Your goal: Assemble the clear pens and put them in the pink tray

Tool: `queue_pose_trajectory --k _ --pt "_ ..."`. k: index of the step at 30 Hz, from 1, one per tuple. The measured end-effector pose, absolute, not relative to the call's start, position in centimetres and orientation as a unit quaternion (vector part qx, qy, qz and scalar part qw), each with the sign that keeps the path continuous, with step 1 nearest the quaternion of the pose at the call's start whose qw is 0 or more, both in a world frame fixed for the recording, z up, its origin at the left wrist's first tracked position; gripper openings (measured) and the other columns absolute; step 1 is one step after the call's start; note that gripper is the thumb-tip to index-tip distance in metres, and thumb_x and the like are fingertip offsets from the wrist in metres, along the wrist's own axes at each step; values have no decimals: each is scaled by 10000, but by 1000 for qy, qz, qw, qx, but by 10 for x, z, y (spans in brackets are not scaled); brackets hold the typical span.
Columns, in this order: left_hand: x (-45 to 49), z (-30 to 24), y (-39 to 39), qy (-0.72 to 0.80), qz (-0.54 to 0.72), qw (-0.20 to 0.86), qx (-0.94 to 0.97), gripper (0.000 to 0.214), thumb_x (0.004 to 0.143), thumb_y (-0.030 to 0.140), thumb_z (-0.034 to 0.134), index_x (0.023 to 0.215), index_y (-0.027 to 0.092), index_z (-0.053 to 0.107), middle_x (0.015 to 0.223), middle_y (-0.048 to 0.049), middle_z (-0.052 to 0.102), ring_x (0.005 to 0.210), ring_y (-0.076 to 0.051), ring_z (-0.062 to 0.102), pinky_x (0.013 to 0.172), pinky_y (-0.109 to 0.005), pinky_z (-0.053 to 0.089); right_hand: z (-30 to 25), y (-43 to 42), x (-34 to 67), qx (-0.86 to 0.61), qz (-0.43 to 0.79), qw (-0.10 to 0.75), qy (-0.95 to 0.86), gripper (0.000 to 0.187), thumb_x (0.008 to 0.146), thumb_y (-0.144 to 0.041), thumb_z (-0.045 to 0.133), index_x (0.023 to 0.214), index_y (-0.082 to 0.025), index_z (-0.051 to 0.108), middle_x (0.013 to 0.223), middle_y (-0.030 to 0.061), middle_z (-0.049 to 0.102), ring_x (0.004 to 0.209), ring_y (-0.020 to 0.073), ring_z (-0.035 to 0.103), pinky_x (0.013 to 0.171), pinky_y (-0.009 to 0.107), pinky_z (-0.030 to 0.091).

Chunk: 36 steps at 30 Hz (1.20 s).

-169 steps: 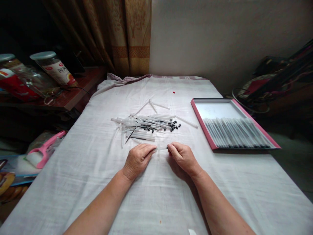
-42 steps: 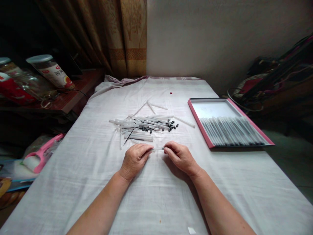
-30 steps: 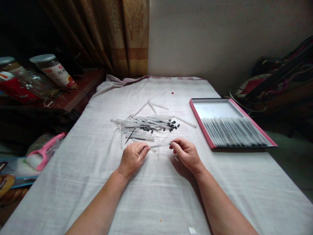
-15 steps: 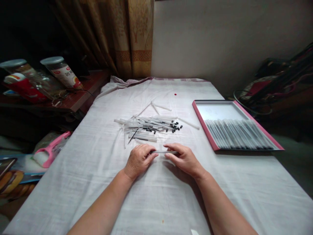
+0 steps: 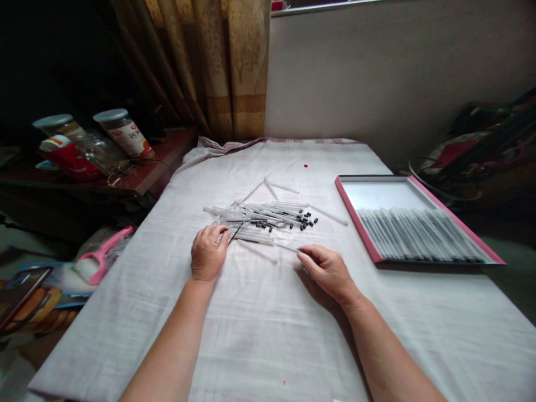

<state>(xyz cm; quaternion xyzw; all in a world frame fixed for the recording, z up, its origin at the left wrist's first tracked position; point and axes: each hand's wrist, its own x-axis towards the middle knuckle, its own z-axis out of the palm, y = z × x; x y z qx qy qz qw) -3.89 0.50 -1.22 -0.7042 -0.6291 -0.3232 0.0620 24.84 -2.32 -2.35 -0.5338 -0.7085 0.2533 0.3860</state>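
Note:
My right hand [image 5: 325,272] pinches a thin pen refill [image 5: 287,247], which points left toward the pile. At the pile's near left edge is my left hand [image 5: 208,251], its fingers curled together; what they hold, if anything, is hidden. Just beside its thumb a dark refill [image 5: 235,233] lies slantwise. The pile holds several clear pen barrels [image 5: 256,239], more refills and small black caps [image 5: 309,221]. One loose clear barrel [image 5: 258,252] rests on the cloth between my hands.
To the right sits a pink-edged box [image 5: 360,231] with a row of pens [image 5: 419,234] inside. A tiny red piece [image 5: 305,166] lies far back on the white cloth [image 5: 251,335]. Jars [image 5: 125,134] stand on a side table, with pink-handled scissors [image 5: 100,259] below at left.
My left hand has let go of the pen part between my hands and moved left and forward to the pile. My right hand keeps a thin refill. The view has shifted slightly.

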Motion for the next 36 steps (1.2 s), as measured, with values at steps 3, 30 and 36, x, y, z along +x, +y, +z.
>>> queue_pose_trajectory --k 3,30,36 --pt "-45 -18 9 -656 -281 97 -694 149 821 307 653 939 223 690 1060 -106 657 1001 -294 572 847 -417 448 -24 -24 247 -534 254 391 -705 205 848 -337 572 884 -212 730 874 72 753 804 224 705 735 338 551" --pt "3 -12 -17 -500 -376 -162 -763 183 916 285 534 1034 198 644 887 -31 707 758 -137 649 729 -230 511 -14 -30 239 -481 248 416 -731 176 858 -255 584 943 -196 726 833 57 741 749 178 686 682 276 526" --pt "2 -12 -18 -499 -378 -151 -765 184 918 282 535 1039 193 643 872 -30 698 751 -137 650 723 -232 516 -15 -29 240 -490 250 407 -729 175 857 -262 586 935 -198 728 833 56 740 754 179 686 700 281 522"
